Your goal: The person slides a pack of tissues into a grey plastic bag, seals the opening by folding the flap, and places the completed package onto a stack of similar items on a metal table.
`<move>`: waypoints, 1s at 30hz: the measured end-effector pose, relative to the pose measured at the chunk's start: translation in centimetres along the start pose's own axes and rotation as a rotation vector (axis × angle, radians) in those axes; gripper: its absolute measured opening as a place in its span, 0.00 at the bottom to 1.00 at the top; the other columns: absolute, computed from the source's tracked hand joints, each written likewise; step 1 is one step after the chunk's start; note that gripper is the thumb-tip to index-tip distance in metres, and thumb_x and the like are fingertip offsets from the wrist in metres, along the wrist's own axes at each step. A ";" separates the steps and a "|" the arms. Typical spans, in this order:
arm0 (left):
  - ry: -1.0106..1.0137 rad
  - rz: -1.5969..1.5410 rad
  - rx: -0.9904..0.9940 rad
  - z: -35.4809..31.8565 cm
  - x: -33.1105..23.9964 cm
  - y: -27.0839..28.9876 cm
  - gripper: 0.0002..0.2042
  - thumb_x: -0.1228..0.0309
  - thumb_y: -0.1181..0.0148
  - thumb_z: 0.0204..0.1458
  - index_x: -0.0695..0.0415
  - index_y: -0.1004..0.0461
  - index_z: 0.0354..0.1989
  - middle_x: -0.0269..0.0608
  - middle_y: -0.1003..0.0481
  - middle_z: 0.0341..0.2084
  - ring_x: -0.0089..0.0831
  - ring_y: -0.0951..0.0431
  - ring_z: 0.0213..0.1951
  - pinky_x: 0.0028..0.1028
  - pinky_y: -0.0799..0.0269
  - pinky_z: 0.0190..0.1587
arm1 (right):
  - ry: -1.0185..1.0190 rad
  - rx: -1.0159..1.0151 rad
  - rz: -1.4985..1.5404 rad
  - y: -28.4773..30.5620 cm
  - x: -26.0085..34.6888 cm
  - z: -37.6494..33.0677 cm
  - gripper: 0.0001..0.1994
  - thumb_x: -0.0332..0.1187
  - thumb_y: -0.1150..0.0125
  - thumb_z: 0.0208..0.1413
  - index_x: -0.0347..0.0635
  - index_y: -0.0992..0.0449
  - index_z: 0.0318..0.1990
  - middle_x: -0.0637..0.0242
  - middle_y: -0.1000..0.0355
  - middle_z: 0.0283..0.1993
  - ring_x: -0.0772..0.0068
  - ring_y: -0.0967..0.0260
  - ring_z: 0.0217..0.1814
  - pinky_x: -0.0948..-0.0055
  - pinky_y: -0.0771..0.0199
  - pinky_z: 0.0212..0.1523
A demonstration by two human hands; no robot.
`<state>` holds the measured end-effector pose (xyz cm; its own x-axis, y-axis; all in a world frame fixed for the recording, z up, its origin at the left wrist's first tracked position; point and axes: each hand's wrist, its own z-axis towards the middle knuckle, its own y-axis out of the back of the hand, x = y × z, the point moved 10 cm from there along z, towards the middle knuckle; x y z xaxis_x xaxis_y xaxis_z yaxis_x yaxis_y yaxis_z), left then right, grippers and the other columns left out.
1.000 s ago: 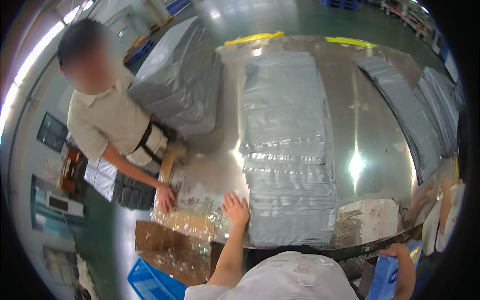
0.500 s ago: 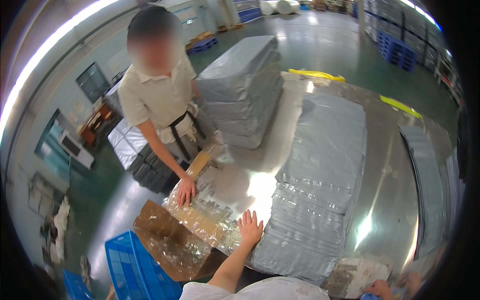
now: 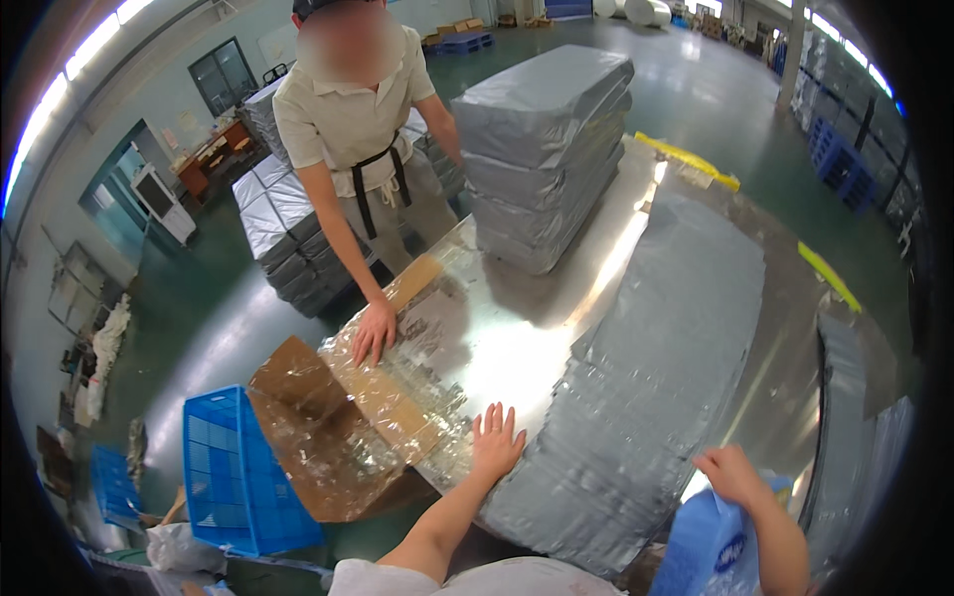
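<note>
My left hand [image 3: 497, 444] lies flat with fingers spread on the metal tabletop [image 3: 517, 348], beside a long stack of flat grey plastic bags [image 3: 656, 368]. The near end of that stack shows many layered edges. At the lower right my right hand [image 3: 733, 475] is closed on the top of a blue plastic bag [image 3: 696, 541] with a dark blue printed mark. The bag hangs by the near right corner of the grey stack. Across the table, a co-worker's hand [image 3: 375, 333] rests on the taped left edge.
A tall block of grey plastic bundles [image 3: 542, 149] stands on the far table. Brown cardboard with clear tape [image 3: 318, 437] hangs off the left edge, next to a blue crate [image 3: 224, 467]. More grey sheets [image 3: 845, 417] lie at the right. Yellow strips [image 3: 686, 159] mark the far rim.
My right hand has risen from the lower right edge with the blue bag, now much more in view. My left hand stays flat on the table. The whole view has shifted.
</note>
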<state>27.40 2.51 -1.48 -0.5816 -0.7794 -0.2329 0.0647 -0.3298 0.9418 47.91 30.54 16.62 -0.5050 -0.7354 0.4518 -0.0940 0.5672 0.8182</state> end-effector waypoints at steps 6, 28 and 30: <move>0.008 -0.032 -0.029 0.5 0.0 1.2 0.25 0.56 0.52 0.49 0.58 0.39 0.53 0.50 0.41 0.53 0.42 0.45 0.57 0.46 0.54 0.57 | 0.129 -0.373 0.001 10.4 5.6 16.1 0.17 0.40 0.48 0.49 0.31 0.32 0.21 0.49 0.36 0.17 0.60 0.36 0.19 0.61 0.38 0.24; 0.018 -0.165 -0.004 0.0 1.0 -0.4 0.28 0.60 0.46 0.44 0.58 0.42 0.55 0.53 0.43 0.54 0.46 0.47 0.58 0.48 0.54 0.56 | -0.566 -0.769 0.308 -15.1 -10.7 -12.1 0.22 0.46 0.55 0.54 0.35 0.34 0.46 0.47 0.31 0.39 0.50 0.33 0.43 0.62 0.36 0.43; -0.101 -0.374 0.048 -0.1 -1.8 1.0 0.25 0.62 0.46 0.44 0.57 0.40 0.53 0.53 0.40 0.50 0.48 0.42 0.53 0.47 0.49 0.53 | -0.427 -0.886 0.464 -17.6 -9.8 -12.9 0.21 0.45 0.55 0.55 0.34 0.34 0.45 0.53 0.31 0.40 0.58 0.33 0.41 0.65 0.35 0.42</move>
<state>28.58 3.51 -0.12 -0.6352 -0.5530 -0.5392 -0.2034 -0.5538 0.8075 65.60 22.99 2.41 -0.6048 -0.2316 0.7619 0.7485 0.1614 0.6432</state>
